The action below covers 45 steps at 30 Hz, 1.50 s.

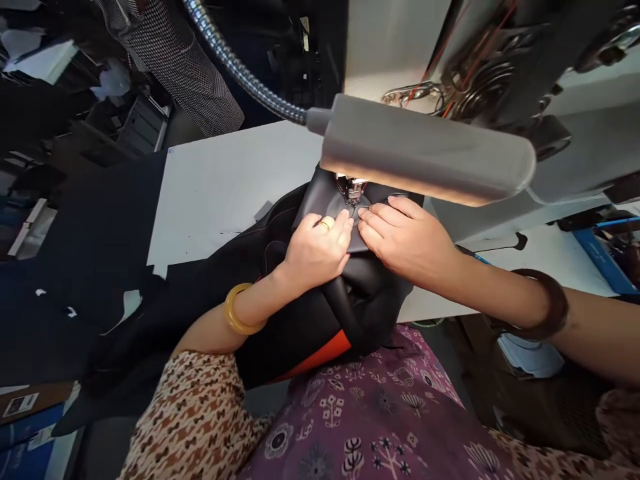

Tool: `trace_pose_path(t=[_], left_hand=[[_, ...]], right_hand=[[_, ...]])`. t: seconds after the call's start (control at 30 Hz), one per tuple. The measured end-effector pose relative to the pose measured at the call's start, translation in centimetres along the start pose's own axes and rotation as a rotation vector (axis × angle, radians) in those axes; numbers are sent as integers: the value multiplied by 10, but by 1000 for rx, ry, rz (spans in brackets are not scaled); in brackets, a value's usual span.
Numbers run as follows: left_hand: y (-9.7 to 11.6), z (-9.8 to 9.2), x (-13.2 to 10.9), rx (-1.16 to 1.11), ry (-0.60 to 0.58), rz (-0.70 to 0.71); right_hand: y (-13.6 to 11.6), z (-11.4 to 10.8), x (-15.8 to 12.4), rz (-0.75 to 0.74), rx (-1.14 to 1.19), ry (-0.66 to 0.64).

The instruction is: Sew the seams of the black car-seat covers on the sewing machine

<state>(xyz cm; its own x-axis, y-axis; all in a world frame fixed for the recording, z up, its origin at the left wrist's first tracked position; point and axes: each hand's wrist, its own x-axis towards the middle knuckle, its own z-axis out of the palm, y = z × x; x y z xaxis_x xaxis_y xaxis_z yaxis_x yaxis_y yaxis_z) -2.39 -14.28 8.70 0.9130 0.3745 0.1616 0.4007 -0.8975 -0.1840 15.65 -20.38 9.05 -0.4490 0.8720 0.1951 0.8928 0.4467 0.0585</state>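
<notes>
Black fabric [295,333] with an orange panel [320,355] lies bunched over my lap and the white machine table. A smooth dark section of it runs beneath the sewing machine's presser foot [354,190]. My left hand [320,250], with a ring and a yellow bangle, presses and grips that section just left of the foot, fingers bent. On the other side, my right hand [403,233] has its fingers together, pinching the fabric close to the foot. The two sets of fingertips nearly meet. Parts of the fabric under both hands are hidden.
A grey lamp [425,150] on a flexible metal neck [245,80] hangs over the needle area, covering part of the machine [575,153]. White table surface [215,193] extends left. A blue box [607,250] stands right. Someone's checked clothing [185,73] shows at upper left.
</notes>
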Motion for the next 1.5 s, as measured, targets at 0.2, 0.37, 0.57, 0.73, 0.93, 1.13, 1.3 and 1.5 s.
trace_pose_path(t=[0.2,0.37,0.57,0.73,0.93,1.13,1.3,1.5], left_hand=[[8,3,-1,-40,0,-81],[14,4,1,-20,27,-166],[19,10,1,43,127,-203],[21,12,1,35,142,-254],[29,11,6,-6,72,-317],[8,-7,8,-23,3,-141],[-63,-41,15,-147,-262,292],[-103,-29,39,166,-202,586]], right_hand=[[7,-1,6,6,99,-18],[14,-9,11,-114,-140,-75],[17,-19,16,-172,-281,-41],[20,-19,19,-183,-315,-50],[19,-19,20,-155,-291,-65],[6,-12,11,-49,-134,-48],[4,-8,3,-65,-198,-68],[7,-4,4,-70,-209,-56]])
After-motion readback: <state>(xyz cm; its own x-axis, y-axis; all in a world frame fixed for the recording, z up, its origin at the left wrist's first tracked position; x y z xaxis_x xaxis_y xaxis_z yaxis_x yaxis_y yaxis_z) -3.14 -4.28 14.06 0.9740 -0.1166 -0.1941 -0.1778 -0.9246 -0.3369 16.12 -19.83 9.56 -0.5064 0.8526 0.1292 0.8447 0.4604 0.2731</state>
